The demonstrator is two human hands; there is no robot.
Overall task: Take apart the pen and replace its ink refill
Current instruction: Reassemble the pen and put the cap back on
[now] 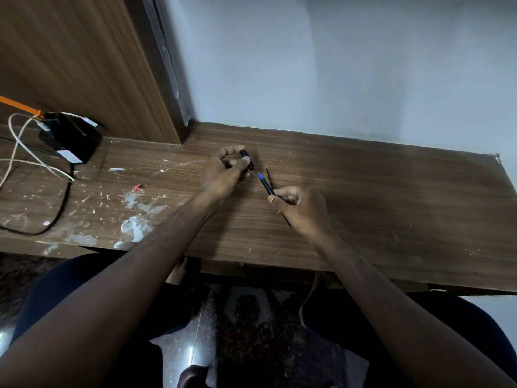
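While its blue tip points up-left, the pen body (265, 184) sits pinched in the right hand (302, 208); the left hand (223, 169) grips a short black pen piece (248, 159), both above the wooden table (391, 205), a thin refill (269, 175) lying just beside.

Dim indoor light, soft, no hard shadows. Pale wall (363, 65) brightest, fading darker toward right. Wooden desk (363, 205) dull, low contrast. Forearms near bottom corners underexposed, softly blurred. Wide-angle bending at edges. Overall slight softness, compression smear.
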